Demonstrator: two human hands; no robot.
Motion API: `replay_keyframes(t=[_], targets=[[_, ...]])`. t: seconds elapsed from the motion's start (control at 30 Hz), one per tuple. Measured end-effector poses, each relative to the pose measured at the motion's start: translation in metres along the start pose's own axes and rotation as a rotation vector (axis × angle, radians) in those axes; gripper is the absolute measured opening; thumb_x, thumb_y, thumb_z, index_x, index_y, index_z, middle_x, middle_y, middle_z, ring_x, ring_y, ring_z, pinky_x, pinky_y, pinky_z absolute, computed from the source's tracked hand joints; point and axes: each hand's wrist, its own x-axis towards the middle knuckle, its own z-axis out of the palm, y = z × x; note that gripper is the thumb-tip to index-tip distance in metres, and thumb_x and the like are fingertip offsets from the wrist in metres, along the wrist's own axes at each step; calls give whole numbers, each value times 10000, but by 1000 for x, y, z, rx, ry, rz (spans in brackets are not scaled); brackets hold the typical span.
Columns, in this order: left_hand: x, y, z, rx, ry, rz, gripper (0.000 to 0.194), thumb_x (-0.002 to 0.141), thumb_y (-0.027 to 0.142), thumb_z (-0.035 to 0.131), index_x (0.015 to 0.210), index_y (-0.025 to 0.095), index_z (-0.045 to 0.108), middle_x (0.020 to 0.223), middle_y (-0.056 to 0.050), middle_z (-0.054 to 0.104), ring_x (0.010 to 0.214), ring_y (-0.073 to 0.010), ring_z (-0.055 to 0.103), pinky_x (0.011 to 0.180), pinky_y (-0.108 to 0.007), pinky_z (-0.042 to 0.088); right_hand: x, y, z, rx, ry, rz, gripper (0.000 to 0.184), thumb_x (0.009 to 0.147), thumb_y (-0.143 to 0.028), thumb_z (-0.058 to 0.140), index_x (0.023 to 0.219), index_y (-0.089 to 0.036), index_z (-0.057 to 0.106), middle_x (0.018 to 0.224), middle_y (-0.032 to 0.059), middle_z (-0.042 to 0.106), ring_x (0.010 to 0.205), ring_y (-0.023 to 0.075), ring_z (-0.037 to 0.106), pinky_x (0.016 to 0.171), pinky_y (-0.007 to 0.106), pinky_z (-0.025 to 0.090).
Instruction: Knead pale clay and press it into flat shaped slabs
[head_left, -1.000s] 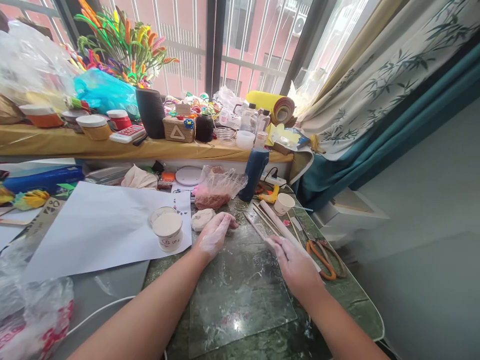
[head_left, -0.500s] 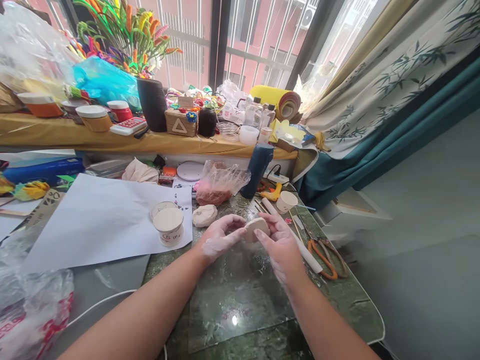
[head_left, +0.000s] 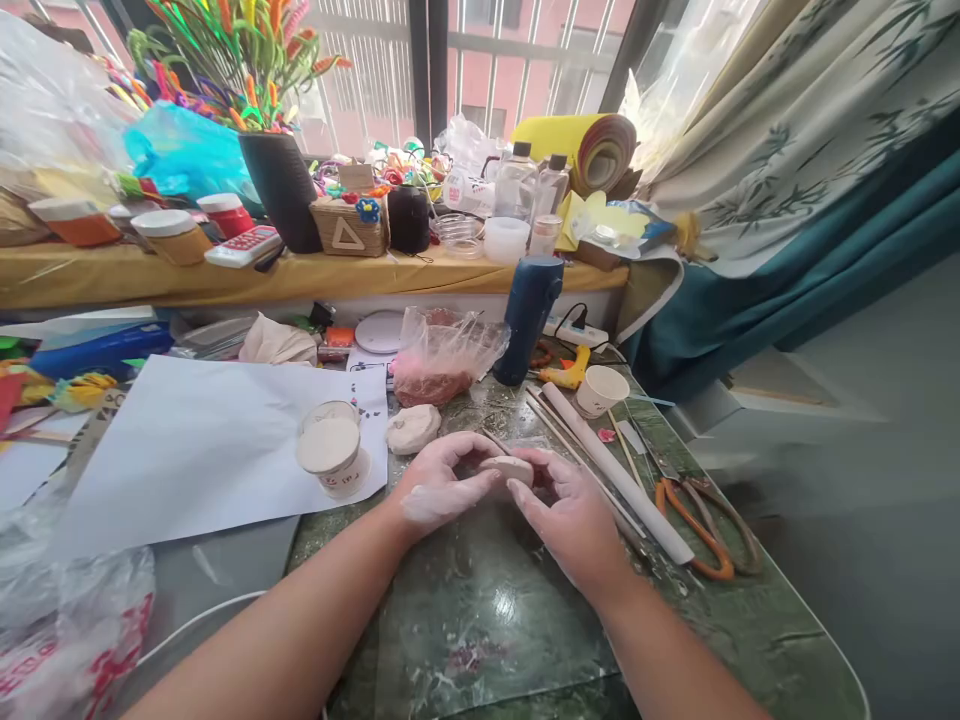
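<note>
Clay disc over the glass sheet, pinched from both sides.
From where I stand, the left hand grasps its left edge between thumb and fingers, and the right hand grasps the opposite edge. A lump of clay sits just beyond the left hand; a pale rod lies to the right, a paper cup near its far end.

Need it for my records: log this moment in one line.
left hand: holding pale disc; right hand: holding pale disc; nearby: pale lump, white rod
</note>
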Motion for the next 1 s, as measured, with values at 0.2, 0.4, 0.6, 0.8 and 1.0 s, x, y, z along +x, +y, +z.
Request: replay_keyframes(t=[0.2, 0.4, 0.6, 0.8, 1.0], targets=[[0, 7, -3, -276, 36, 46, 447, 814, 502, 757, 1104, 171, 675, 1053, -95, 711, 996, -240, 649, 883, -338, 504, -14, -8, 3, -84, 65, -70, 257, 875, -313, 667, 1121, -239, 685, 1025, 59, 741, 906, 244, 699, 831, 390, 570], [5, 1, -1, -382, 150, 33, 459, 871, 574, 672, 1072, 162, 677, 913, -71, 714, 888, -195, 646, 850, -307, 492, -19, -13, 8, -271, -36, -182, 182, 884, -264, 636, 1046, -261, 719, 1046, 53, 752, 978, 256, 697, 894, 401, 548], [8, -1, 0, -377, 163, 13, 480, 852, 614, 669, 1022, 166, 673, 855, -54, 716, 816, -176, 641, 800, -295, 490, -17, -10, 9, -343, 3, -170, 208, 888, -261, 627, 1079, -262, 709, 1087, 48, 755, 1006, 256, 702, 901, 393, 546], [9, -4, 0, -359, 170, 17, 468, 863, 618, 646, 999, 171, 669, 832, -38, 709, 776, -158, 624, 770, -278, 484, -19, -7, 12, -388, 21, -173, 225, 891, -266, 619, 1102, -262, 699, 1096, 48, 757, 1016, 262, 703, 905, 398, 547], [9, -7, 1, -344, 160, 29, 453, 861, 615, 642, 968, 176, 668, 829, -40, 702, 797, -172, 633, 782, -290, 490, -22, -4, 13, -426, 33, -189, 224, 905, -287, 614, 1111, -256, 698, 1104, 48, 755, 1020, 257, 705, 920, 395, 549]])
